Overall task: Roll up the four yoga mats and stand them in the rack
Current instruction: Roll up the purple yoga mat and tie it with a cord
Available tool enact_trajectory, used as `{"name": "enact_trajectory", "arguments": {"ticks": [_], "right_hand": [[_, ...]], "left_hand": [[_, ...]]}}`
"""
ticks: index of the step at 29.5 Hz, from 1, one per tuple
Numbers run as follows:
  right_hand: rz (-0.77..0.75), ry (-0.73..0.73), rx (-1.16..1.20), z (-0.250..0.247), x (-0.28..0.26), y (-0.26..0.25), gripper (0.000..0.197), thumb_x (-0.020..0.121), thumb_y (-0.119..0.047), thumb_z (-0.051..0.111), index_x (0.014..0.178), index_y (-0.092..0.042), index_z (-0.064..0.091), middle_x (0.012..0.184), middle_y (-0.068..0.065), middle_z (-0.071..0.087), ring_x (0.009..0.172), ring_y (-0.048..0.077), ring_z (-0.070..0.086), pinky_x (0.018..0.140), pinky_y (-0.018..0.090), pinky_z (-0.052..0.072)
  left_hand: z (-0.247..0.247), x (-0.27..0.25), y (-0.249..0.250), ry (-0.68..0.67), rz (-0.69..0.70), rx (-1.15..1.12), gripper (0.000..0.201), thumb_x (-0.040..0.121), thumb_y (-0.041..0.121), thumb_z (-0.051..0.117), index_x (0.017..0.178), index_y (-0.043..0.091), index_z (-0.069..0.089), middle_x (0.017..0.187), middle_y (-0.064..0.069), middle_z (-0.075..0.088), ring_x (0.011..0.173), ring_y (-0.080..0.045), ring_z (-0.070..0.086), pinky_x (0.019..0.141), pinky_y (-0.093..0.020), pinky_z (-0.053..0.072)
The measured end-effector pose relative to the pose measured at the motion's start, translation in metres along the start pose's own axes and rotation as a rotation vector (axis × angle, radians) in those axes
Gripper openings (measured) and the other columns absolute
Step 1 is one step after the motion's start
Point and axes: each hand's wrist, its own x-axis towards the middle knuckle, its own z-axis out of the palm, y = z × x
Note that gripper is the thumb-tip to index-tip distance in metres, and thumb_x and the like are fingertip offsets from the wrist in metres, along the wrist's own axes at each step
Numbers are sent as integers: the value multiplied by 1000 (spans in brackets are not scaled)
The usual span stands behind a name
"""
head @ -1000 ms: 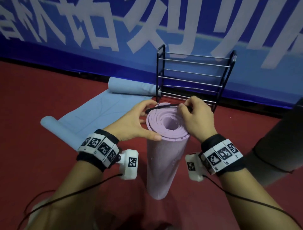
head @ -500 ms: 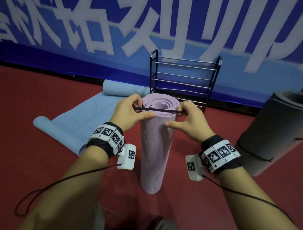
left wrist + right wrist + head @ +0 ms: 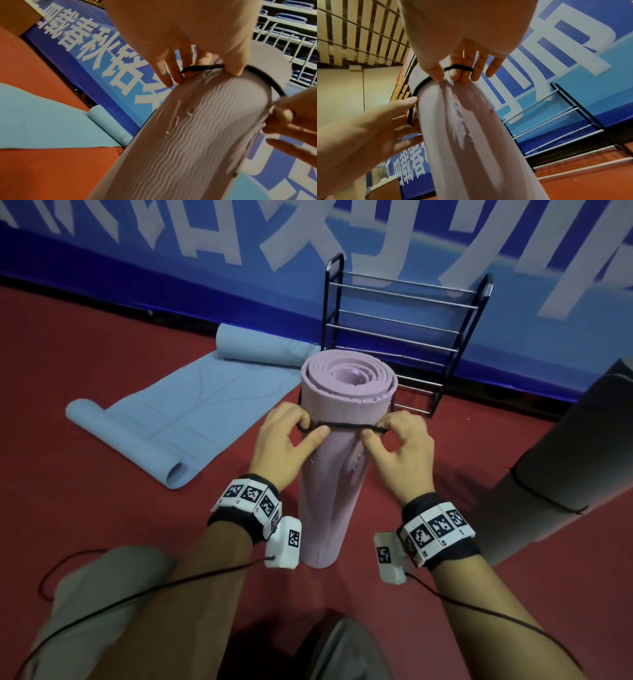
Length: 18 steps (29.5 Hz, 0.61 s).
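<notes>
A rolled lilac yoga mat (image 3: 329, 474) (image 3: 188, 142) (image 3: 467, 128) stands upright on the red floor in front of me. A black elastic band (image 3: 342, 426) (image 3: 202, 68) (image 3: 457, 67) runs round its upper part, a little below the top. My left hand (image 3: 287, 440) (image 3: 197, 59) pinches the band at the mat's left side. My right hand (image 3: 400, 446) (image 3: 462, 67) hooks the band with curled fingers at the right side. The black rack (image 3: 400, 337) with silver bars stands just behind the mat, against the blue wall.
A light blue mat (image 3: 191, 412) lies partly unrolled on the floor to the left, both ends curled. A rolled grey mat (image 3: 555, 467) with a black band leans in from the right. My knees (image 3: 102, 604) are at the bottom edge.
The band was stretched across the mat's top opening; both hands have drawn it down over the rim onto the mat's side. The view has come closer to the mat.
</notes>
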Motion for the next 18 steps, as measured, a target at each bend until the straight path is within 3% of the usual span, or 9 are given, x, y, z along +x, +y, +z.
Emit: {"name": "enact_trajectory", "arguments": {"ticks": [4, 7, 12, 18], "right_hand": [[149, -81, -35, 16, -21, 21, 21, 74, -35, 52, 74, -17, 63, 76, -9, 59, 80, 16, 51, 70, 27, 33], [275, -108, -36, 29, -42, 39, 20, 75, -33, 56, 76, -18, 67, 75, -13, 58, 80, 17, 55, 71, 22, 32], [424, -202, -34, 49, -79, 72, 13, 74, -37, 57, 75, -27, 65, 74, -13, 61, 80, 17, 59, 73, 25, 39], [512, -329, -142, 63, -99, 96, 11, 77, -30, 67, 78, -21, 72, 78, -8, 67, 86, 24, 63, 73, 30, 43]], "left_hand": [[5, -10, -19, -10, -79, -7, 14, 73, 18, 64, 75, 14, 51, 77, 3, 53, 76, -22, 51, 74, -41, 47], [18, -26, -43, -32, -219, -12, 12, 71, 12, 60, 72, 16, 50, 71, 4, 54, 70, -22, 53, 70, -46, 50], [48, -59, -78, -53, -403, 17, 13, 69, 15, 64, 70, 14, 51, 58, 2, 50, 54, -17, 43, 55, -40, 47], [64, -80, -113, -165, -473, 183, 13, 68, 18, 69, 70, 15, 56, 56, 6, 51, 61, -26, 53, 57, -38, 48]]}}
